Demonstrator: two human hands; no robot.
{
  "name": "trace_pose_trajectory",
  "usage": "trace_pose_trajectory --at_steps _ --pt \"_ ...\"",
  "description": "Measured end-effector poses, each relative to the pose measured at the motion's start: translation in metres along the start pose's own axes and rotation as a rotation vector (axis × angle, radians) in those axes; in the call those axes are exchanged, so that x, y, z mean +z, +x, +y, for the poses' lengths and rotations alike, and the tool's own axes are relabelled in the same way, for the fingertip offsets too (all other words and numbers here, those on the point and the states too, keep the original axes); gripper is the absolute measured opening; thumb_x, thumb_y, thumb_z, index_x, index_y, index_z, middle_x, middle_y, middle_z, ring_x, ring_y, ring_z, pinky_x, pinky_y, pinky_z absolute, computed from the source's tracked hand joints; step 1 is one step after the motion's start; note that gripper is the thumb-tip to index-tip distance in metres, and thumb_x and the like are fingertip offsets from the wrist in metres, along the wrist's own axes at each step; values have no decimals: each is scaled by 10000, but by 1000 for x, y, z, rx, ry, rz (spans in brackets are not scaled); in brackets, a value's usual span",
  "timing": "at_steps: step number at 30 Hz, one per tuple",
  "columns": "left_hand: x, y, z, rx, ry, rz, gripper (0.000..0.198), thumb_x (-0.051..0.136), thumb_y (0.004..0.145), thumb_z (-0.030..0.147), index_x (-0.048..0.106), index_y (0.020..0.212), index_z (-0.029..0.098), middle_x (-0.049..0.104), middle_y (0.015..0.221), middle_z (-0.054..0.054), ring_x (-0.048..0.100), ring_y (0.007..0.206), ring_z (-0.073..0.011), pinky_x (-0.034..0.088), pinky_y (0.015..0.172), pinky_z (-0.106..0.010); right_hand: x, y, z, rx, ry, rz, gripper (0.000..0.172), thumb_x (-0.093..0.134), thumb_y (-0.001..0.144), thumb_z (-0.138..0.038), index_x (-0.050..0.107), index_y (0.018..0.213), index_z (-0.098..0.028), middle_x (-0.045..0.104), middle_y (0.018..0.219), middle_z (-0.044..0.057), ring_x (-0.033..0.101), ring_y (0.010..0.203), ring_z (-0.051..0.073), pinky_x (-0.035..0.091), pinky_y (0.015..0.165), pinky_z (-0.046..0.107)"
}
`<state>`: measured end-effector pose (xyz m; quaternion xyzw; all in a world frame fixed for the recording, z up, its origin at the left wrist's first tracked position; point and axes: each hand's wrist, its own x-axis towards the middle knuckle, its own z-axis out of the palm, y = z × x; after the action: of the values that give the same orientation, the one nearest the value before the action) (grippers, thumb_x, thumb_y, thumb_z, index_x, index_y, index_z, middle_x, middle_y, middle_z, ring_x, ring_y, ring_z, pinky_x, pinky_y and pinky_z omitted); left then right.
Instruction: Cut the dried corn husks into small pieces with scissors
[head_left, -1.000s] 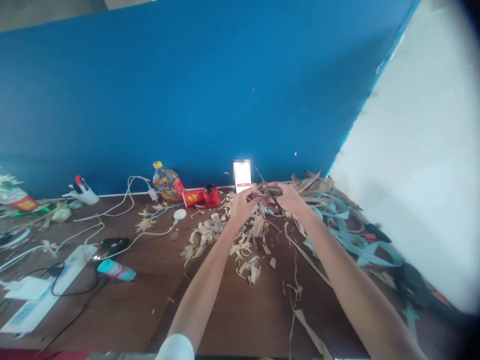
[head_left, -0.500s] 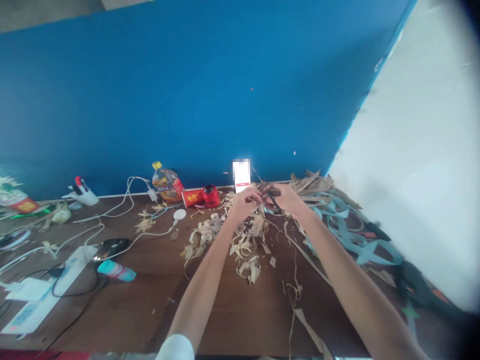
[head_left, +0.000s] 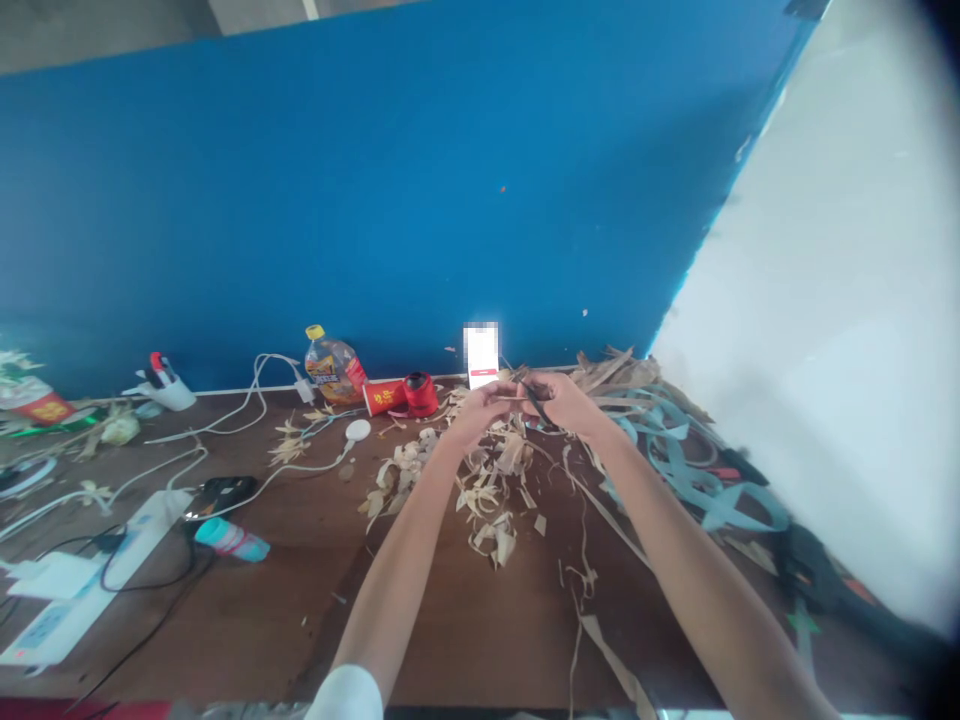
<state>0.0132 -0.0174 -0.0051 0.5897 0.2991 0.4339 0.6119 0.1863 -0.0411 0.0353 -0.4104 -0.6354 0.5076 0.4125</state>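
Observation:
My left hand (head_left: 477, 412) is held over the back middle of the table, its fingers pinched around a thin pale strip (head_left: 511, 399) that looks like dried husk. Close against it, my right hand (head_left: 562, 402) is closed around a slim dark tool (head_left: 537, 402), whose exact kind I cannot make out. The fingertips of both hands nearly meet. Below them lies a heap of curled, pale husk pieces (head_left: 495, 495) on the brown table (head_left: 442, 620). Behind the hands a lit phone (head_left: 482, 352) stands upright near the blue wall.
Left of the hands are a red paper cup (head_left: 384, 397), a red roll (head_left: 420, 394) and a yellow-capped bottle (head_left: 334, 368). A white power strip (head_left: 101, 575) with cables and a turquoise cylinder (head_left: 232, 540) lie further left. Light blue ribbon (head_left: 679, 470) tangles at the right.
My left hand has shifted slightly and its fingers now stretch toward the right hand, with the pale strip showing between them. The view has moved a little.

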Motion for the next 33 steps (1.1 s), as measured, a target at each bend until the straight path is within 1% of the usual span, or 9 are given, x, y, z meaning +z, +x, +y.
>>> trace_pose_trajectory --at_steps 3,5,7,9,14,19,25,28,33 --pt "-2 -4 2 -113 112 -97 372 642 753 425 621 984 135 565 722 -13 442 555 -60 330 541 -200 -2 0 -1 2 -22 -29 225 715 640 -285 571 774 -173 596 620 -17 562 567 123 464 557 248" --pt "-5 -4 2 -129 258 -123 388 595 776 506 631 865 131 496 604 19 377 490 -58 275 495 -207 -5 0 0 10 -38 -40 223 709 644 -288 572 778 -173 608 620 -14 569 561 128 468 560 254" --pt "-8 -3 3 -105 431 -142 436 549 790 561 611 708 137 444 534 30 344 464 -68 247 477 -223 -9 0 2 19 -61 -42 231 699 648 -284 582 811 -169 619 612 -10 569 537 129 464 550 256" --pt "-10 -3 5 -62 574 -159 485 498 812 587 592 627 148 436 509 25 343 459 -83 249 474 -238 -12 0 3 29 -75 -40 253 689 653 -274 592 858 -162 619 601 -12 567 515 128 455 536 254" --pt "-6 -2 12 84 740 -125 474 427 873 521 593 618 158 519 562 1 445 539 -114 326 537 -241 -20 -2 0 35 -59 -22 309 686 657 -283 593 922 -153 610 594 -19 560 508 126 457 536 263" --pt "-4 -1 10 133 608 12 318 526 833 449 613 763 151 561 641 5 513 606 -118 372 576 -227 -19 -1 0 25 -43 3 315 705 657 -308 585 904 -153 607 577 -18 556 506 125 448 526 257" --pt "-3 5 1 65 286 180 279 626 760 392 584 886 146 597 730 -7 541 613 -106 423 581 -226 -5 7 12 71 0 43 382 724 638 -285 589 975 -167 653 645 -1 593 548 147 473 543 266" --pt "2 6 -4 51 209 188 261 596 783 397 575 880 156 606 776 -16 550 635 -106 436 581 -225 1 8 14 70 -51 35 331 664 677 -242 596 994 -177 659 659 2 607 553 155 480 550 270" --pt "6 7 -10 100 198 221 278 585 800 439 560 850 167 577 715 6 505 599 -90 398 561 -210 6 6 11 48 -43 58 326 670 675 -251 594 985 -182 655 683 3 613 579 159 485 565 268"
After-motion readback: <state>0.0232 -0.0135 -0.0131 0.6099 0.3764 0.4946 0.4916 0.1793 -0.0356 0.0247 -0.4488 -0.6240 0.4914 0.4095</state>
